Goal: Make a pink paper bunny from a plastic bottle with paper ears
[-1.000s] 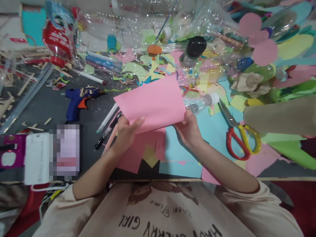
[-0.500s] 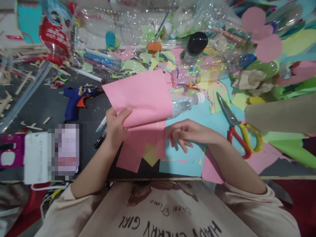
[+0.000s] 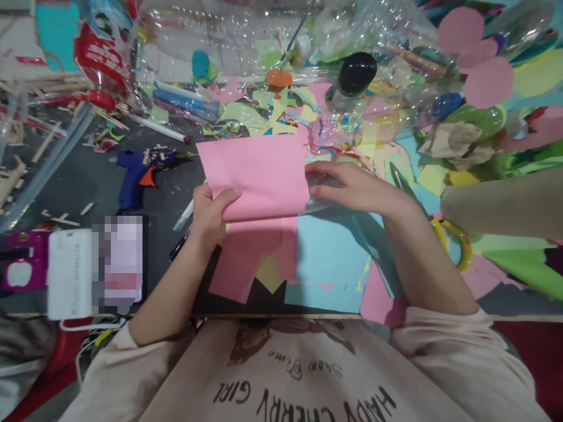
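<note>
Paper scraps and clear plastic crowd the back of a dark table; a glue gun lies at left, scissors at right, partly hidden by the right forearm. The left forearm slants up and inward, and the left hand grasps the lower left corner of a pink sheet, thumb laid along its upper face, the other fingers mostly hidden. The right arm bends inward, its hand back up, and the right hand points left, its fingertips at the sheet's right edge, over a clear bottle. Whether it grips the bottle or only touches it, I cannot tell. The sheet is mid-table in front of the person, above blue paper and more pink paper. It is plain, wider than deep, slightly dented beside the thumb. The bottle's visible part sticks out from the sheet's right side.
</note>
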`<move>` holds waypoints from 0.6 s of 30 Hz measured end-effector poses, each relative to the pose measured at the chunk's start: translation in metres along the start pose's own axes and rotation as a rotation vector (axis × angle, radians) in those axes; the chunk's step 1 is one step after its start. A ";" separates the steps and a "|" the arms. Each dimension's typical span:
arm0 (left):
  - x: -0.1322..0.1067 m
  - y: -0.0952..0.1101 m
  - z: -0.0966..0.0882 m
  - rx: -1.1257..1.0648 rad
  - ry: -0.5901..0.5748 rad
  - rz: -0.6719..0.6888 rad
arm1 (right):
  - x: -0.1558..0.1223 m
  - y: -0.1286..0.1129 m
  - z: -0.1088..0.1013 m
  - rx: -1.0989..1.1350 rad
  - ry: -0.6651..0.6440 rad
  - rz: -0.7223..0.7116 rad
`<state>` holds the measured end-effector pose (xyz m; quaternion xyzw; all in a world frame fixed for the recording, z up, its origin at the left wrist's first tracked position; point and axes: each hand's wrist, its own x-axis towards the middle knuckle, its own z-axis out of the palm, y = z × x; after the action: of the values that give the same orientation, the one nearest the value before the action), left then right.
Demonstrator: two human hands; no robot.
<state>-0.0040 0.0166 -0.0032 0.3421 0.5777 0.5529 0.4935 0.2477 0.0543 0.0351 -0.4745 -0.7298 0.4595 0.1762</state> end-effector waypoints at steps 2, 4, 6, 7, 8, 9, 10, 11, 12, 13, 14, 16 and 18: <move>0.000 0.000 0.000 0.012 0.013 -0.004 | 0.002 0.004 0.004 0.002 -0.022 0.020; 0.000 0.000 -0.001 0.014 0.016 -0.006 | 0.002 0.005 0.005 0.015 -0.039 0.021; -0.001 0.001 0.000 0.004 0.020 -0.001 | 0.002 0.005 0.004 0.037 -0.059 0.017; -0.001 0.001 0.000 -0.001 0.020 0.002 | 0.002 0.005 0.003 0.050 -0.065 0.016; -0.002 0.002 0.000 -0.004 0.018 0.005 | 0.002 0.005 0.002 0.064 -0.066 0.018; -0.002 0.002 0.000 -0.006 0.014 0.006 | 0.002 0.006 0.002 0.078 -0.062 0.022; -0.003 0.002 0.001 -0.010 0.015 0.009 | 0.002 0.006 0.002 0.092 -0.054 0.027; -0.003 0.003 0.001 -0.016 0.017 0.010 | 0.002 0.006 0.002 0.103 -0.045 0.032; -0.004 0.003 0.001 -0.023 0.020 0.013 | 0.002 0.006 0.002 0.111 -0.039 0.036; -0.004 0.004 0.002 -0.030 0.025 0.017 | 0.002 0.006 0.003 0.114 -0.036 0.037; -0.005 0.004 0.002 -0.036 0.028 0.019 | 0.001 0.007 0.003 0.112 -0.038 0.035; -0.006 0.004 0.002 -0.046 0.029 0.025 | 0.001 0.007 0.003 0.103 -0.051 0.029; -0.006 0.004 0.002 -0.038 0.020 0.044 | 0.001 0.008 0.003 0.101 -0.057 0.024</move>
<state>-0.0010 0.0122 0.0021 0.3397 0.5645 0.5777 0.4819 0.2489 0.0548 0.0269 -0.4604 -0.7048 0.5111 0.1732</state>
